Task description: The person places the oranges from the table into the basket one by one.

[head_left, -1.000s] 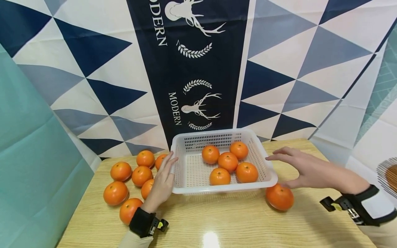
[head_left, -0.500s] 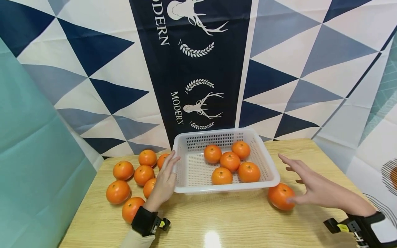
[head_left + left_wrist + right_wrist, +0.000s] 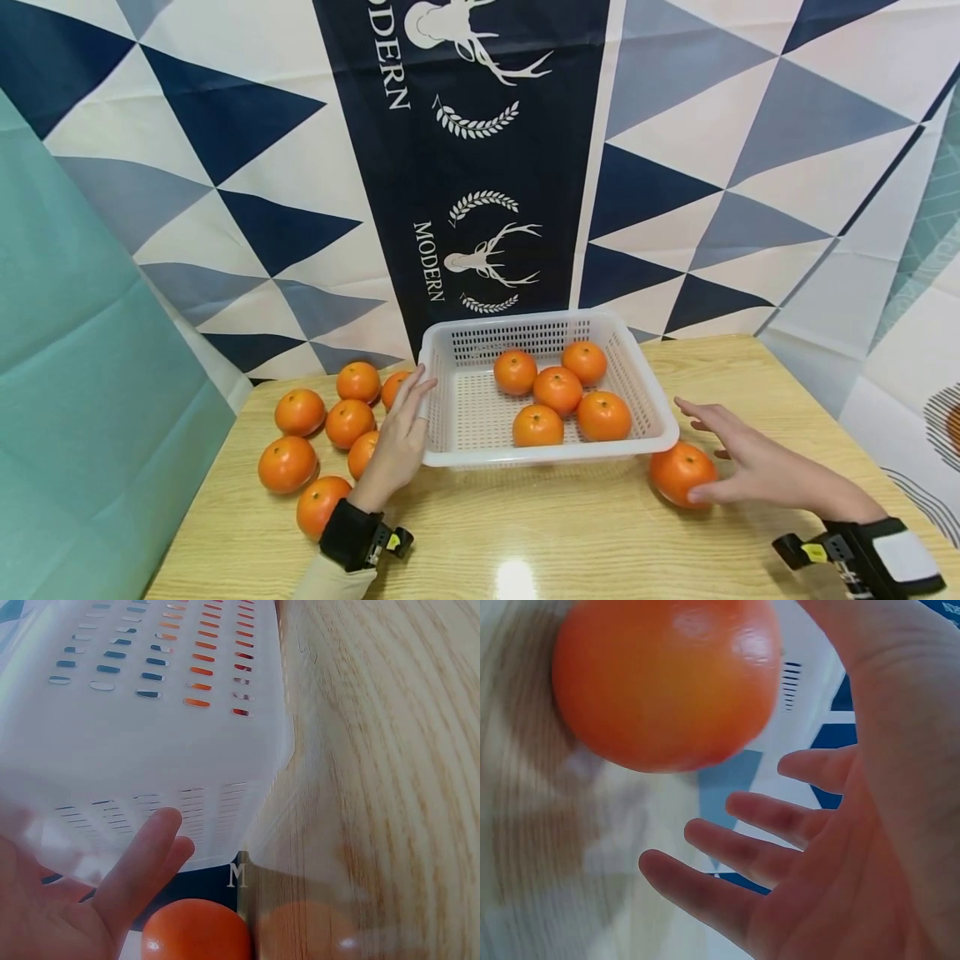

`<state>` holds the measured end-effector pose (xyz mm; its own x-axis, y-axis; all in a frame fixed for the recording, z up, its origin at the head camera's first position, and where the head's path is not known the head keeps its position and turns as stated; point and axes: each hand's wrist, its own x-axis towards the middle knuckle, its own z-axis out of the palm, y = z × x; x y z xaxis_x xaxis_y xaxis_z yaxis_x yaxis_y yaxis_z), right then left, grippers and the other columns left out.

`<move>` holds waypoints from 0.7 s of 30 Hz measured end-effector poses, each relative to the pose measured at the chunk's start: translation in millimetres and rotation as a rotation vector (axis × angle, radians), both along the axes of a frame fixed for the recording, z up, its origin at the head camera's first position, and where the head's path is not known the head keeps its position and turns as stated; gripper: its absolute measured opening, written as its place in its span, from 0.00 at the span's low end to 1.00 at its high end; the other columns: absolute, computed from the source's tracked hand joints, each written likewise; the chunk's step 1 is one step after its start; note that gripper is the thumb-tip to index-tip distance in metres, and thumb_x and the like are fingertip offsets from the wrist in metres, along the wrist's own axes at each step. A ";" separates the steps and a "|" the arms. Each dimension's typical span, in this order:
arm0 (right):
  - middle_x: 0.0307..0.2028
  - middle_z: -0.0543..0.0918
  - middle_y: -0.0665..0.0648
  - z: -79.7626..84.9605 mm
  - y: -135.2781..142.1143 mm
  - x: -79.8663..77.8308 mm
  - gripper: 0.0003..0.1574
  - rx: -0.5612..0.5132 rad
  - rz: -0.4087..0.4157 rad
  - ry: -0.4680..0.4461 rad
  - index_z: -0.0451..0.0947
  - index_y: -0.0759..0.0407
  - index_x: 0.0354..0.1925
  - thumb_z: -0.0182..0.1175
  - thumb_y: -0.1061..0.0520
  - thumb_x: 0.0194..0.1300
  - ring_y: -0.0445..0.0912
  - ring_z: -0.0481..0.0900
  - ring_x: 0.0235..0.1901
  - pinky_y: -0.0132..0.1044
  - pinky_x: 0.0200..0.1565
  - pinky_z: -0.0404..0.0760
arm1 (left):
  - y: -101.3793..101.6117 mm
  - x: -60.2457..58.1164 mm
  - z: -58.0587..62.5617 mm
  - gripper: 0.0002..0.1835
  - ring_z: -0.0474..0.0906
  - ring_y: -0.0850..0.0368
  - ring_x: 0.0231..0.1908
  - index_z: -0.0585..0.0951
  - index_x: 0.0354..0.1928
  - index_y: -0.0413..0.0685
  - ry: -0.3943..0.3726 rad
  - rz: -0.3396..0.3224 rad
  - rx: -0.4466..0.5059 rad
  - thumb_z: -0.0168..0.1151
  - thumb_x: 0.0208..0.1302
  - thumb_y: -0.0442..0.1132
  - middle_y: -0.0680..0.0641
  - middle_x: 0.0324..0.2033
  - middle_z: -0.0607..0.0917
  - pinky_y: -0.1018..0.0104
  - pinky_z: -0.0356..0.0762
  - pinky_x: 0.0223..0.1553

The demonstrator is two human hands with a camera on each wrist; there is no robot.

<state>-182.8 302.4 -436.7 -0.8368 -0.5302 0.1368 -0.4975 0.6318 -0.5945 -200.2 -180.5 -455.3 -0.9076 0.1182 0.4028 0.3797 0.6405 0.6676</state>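
My left hand (image 3: 397, 447) rests with extended fingers against the left end of a white perforated plastic basket (image 3: 465, 457). In the left wrist view its fingers (image 3: 146, 862) lie along the basket's outer wall. Inside the basket sit several oranges (image 3: 557, 390), grouped toward its right side. A lone orange (image 3: 681, 473) lies on the table by the basket's front right corner. My right hand (image 3: 772, 471) is spread beside that orange, thumb at its right side. The right wrist view shows the fingers (image 3: 705, 896) apart from the orange; whether the thumb touches it cannot be told.
Several more oranges (image 3: 287, 464) are grouped on the wooden table (image 3: 450, 542) left of the basket, partly hidden by the left hand. A patterned cloth (image 3: 495, 167) hangs right behind the table. A teal cloth (image 3: 90, 375) borders the left side.
My right hand has drawn back from the basket's right rim and lowered to beside the lone orange. The left hand stays at the basket. The whole view shifted slightly.
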 end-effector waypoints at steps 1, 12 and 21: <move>0.64 0.65 0.74 -2.0 -0.3 -1.4 0.69 -0.002 0.002 -0.007 0.51 0.63 0.77 0.79 0.47 0.47 0.74 0.69 0.60 0.65 0.45 0.84 | 0.0 0.1 -0.2 0.26 0.61 0.41 0.73 0.71 0.68 0.42 0.000 0.001 -0.002 0.44 0.69 0.29 0.43 0.78 0.58 0.36 0.65 0.68; 0.60 0.73 0.54 -18.6 -5.4 -9.6 0.65 0.054 0.027 0.071 0.58 0.46 0.75 0.80 0.45 0.42 0.39 0.74 0.54 0.38 0.47 0.83 | -0.6 -0.3 -0.3 0.26 0.60 0.41 0.74 0.70 0.69 0.43 -0.016 -0.004 0.006 0.44 0.70 0.30 0.44 0.78 0.57 0.35 0.64 0.68; 0.57 0.76 0.51 -21.3 -9.7 -8.7 0.58 0.024 0.062 0.080 0.68 0.52 0.68 0.80 0.42 0.41 0.35 0.75 0.47 0.34 0.42 0.83 | -0.6 -1.4 -1.3 0.27 0.60 0.42 0.73 0.71 0.69 0.44 -0.019 0.001 -0.004 0.44 0.68 0.29 0.44 0.78 0.57 0.35 0.64 0.68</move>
